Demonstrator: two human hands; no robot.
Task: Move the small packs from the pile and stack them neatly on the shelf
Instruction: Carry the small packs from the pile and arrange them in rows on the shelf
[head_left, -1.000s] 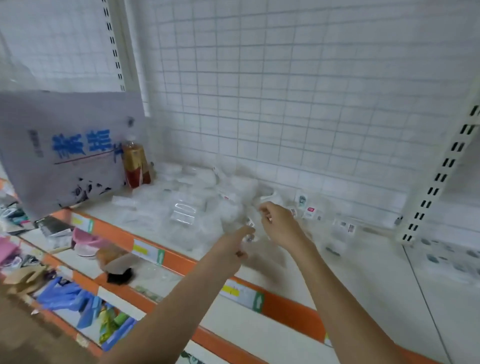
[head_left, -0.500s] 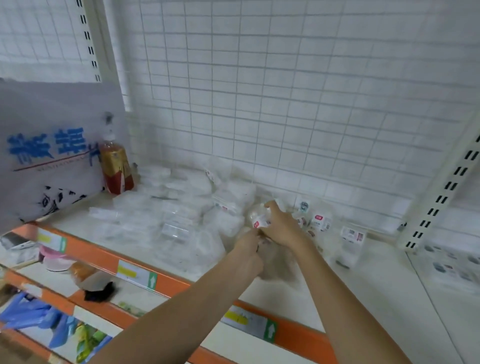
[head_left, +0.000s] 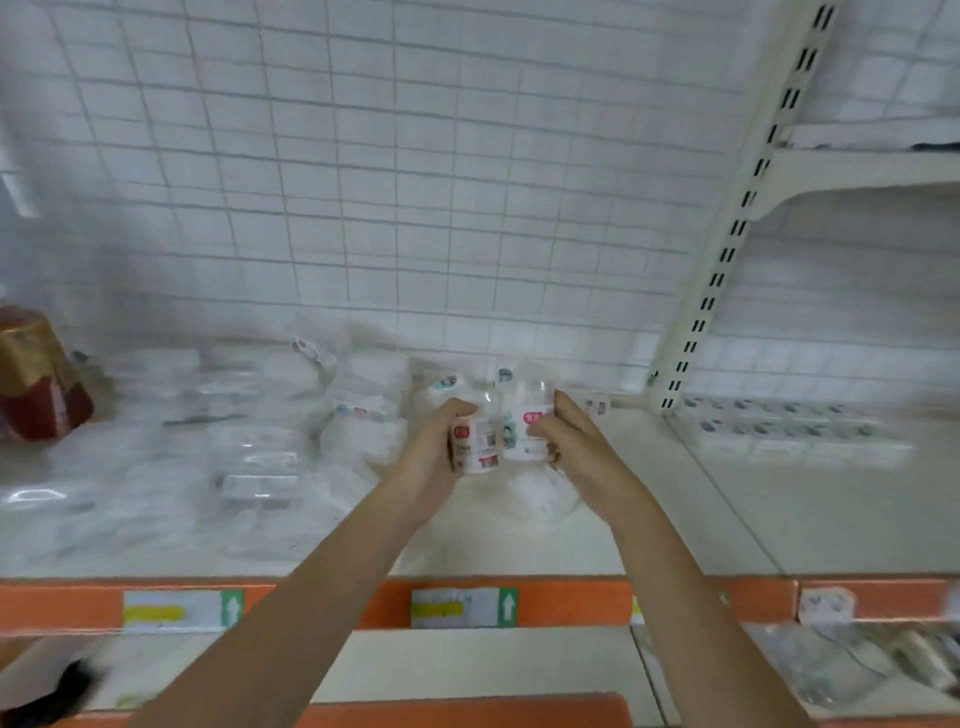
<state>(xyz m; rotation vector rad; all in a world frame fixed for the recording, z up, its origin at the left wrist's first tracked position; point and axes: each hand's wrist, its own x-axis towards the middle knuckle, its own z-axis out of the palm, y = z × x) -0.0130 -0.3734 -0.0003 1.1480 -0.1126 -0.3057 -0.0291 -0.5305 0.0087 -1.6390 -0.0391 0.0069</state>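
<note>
A white wire-grid back wall (head_left: 415, 171) fills the far side of the scene, with a slotted cream upright (head_left: 727, 249) slanting up at the right. Below it runs the white shelf (head_left: 675, 499), its near edge faced by an orange strip (head_left: 571, 603) carrying price labels (head_left: 462, 607) with green arrow ends. A lower shelf (head_left: 467, 665) shows beneath the strip.

The pile of small packs (head_left: 291, 441), clear and white and blurred, spreads over the left and middle of the shelf, reaching back to the grid wall. To the right of the upright, on the neighbouring shelf bay, a row of packs (head_left: 779, 426) lies in order along the far side. At the far left edge stands a red and gold bottle (head_left: 36, 374), only partly in view.

Both forearms reach in from the near side and meet over the right edge of the pile. The left hand (head_left: 431, 457) curls round one small pack (head_left: 475, 441), white with a red mark and a printed label facing the camera. The right hand (head_left: 576, 441) wraps its fingers over a second small pack (head_left: 527, 421), also white with a red mark, thumb on the near face. The two packs are held upright side by side, touching or nearly so, just above the shelf. So each grip is narrow and holding a pack.
</note>
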